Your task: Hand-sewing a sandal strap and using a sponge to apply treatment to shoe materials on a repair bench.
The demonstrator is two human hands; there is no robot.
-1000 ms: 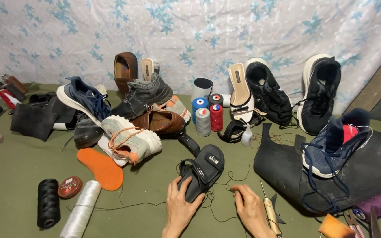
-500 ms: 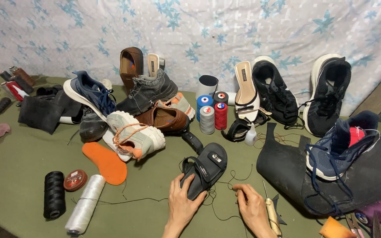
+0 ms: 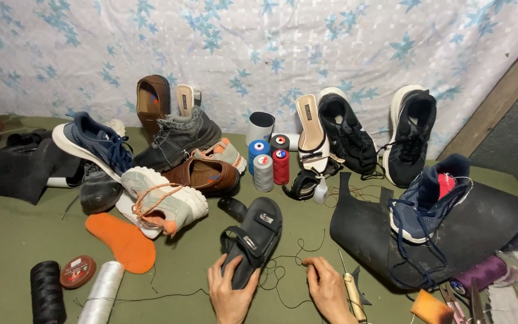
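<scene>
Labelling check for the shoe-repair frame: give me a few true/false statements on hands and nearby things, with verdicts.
1. The left hand holds the heel end of the black strapped sandal. True.
2. The right hand grips the wooden-handled awl. False: the awl lies on the green mat beside it; the fingers pinch black thread.
3. The flat orange insole lies left of the sandal. True.
4. The navy blue sneaker rests on the mat itself. False: it sits on a black rubber sheet.
</scene>
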